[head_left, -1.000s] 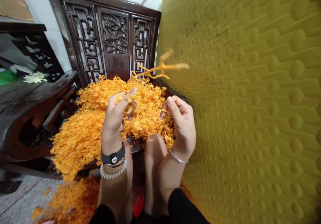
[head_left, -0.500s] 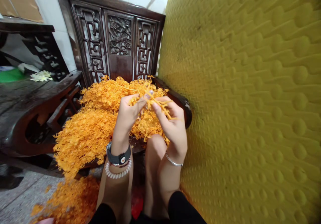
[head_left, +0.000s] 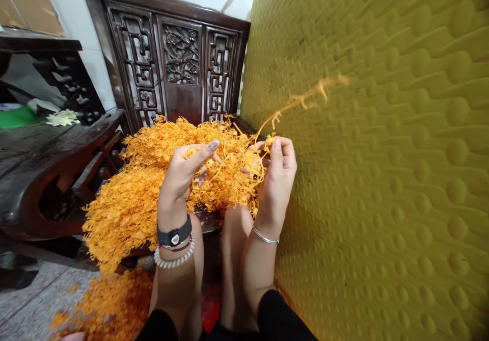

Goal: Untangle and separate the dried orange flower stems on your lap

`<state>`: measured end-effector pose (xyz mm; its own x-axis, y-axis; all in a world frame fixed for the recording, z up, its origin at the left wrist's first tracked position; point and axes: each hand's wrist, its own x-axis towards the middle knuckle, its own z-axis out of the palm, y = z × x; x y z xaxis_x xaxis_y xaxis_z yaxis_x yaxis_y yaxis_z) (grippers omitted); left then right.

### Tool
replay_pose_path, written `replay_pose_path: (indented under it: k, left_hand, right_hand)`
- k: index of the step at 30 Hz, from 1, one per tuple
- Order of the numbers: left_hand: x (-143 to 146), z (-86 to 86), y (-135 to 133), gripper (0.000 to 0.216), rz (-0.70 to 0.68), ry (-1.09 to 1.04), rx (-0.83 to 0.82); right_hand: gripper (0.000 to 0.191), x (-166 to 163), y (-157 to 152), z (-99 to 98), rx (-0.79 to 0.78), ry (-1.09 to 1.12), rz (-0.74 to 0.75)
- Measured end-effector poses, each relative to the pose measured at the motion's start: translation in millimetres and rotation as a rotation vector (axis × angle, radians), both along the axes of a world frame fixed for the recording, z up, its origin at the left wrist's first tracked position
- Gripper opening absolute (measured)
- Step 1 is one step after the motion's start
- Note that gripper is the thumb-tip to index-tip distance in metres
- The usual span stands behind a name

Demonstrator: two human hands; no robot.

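A long, thin orange plant stem (head_left: 280,110) with short side twigs slants up to the right, its far end blurred. Thumb and fingers of my right hand (head_left: 278,165) pinch orange bits near its lower end, above my right knee. My left hand (head_left: 179,170) is loosely curled over the pile, thumb extended to the right. Small orange bits show among its fingers, hard to separate from the pile behind. Beneath and beyond both hands lies a big heap of fluffy orange plant sprigs (head_left: 133,203), spread over the dark wooden seat.
A carved dark wooden chair back (head_left: 183,96) stands behind the heap. On the right rises a yellow textured foam mat (head_left: 374,178). More orange sprigs (head_left: 110,300) lie low at left. A dark table (head_left: 34,147) holds white flowers (head_left: 63,117) and a green item (head_left: 17,116).
My hands have moved apart, left hand to the left, right hand to the right. The stem, earlier between both hands, now swings out to the upper right from my right hand.
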<state>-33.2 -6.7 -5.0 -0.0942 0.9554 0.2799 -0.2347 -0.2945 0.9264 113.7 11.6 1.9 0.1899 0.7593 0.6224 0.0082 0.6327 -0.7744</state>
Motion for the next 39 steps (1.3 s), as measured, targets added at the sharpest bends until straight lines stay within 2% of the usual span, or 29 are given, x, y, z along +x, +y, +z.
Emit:
replay_pose_path:
  k: [6, 9, 13, 17, 19, 23, 28, 32, 34, 36, 39]
  left_hand:
    - [-4, 0.7, 1, 0.022, 0.000, 0.037, 0.043]
    - [-1, 0.9, 0, 0.020, -0.010, 0.094, 0.097]
    - [3, 2.4, -3, 0.022, -0.047, 0.140, 0.156]
    - [5, 4.8, -2, 0.025, -0.044, 0.280, 0.132]
    - [5, 4.3, 0, 0.025, -0.078, 0.345, 0.109]
    - [5, -0.7, 8, 0.022, -0.116, 0.370, 0.086]
    - [2, -5.2, 13, 0.021, -0.177, 0.396, 0.063]
    - [0, -4.9, 12, 0.020, -0.172, 0.425, 0.066]
    - [-2, -4.6, 12, 0.018, -0.153, 0.475, 0.111]
    - [-6, -4.2, 12, 0.017, -0.154, 0.553, 0.178]
    - [-11, -3.4, 12, 0.017, -0.257, 0.684, 0.261]
  right_hand:
    - [0.029, 7, 4, -3.7, -0.007, -0.137, -0.025]
    - [0.036, 6, -1, -1.9, -0.072, -0.163, 0.100]
    - [0.024, 4, -12, 4.8, -0.170, -0.092, 0.295]
    - [0.026, 4, -15, 8.4, -0.228, -0.040, 0.345]
    - [0.021, 5, -12, 6.1, -0.243, -0.008, 0.384]
    - [0.012, 8, -2, 0.1, -0.213, 0.045, 0.441]
    - [0.018, 12, 3, 1.9, -0.253, 0.027, 0.460]
    - [0.026, 15, 6, 1.7, -0.243, 0.042, 0.651]
    - [0.030, 14, 8, -1.0, -0.225, 0.034, 0.622]
    - [0.032, 12, 9, -4.5, -0.187, 0.013, 0.465]
    - [0.022, 9, 9, -7.4, -0.140, 0.014, 0.308]
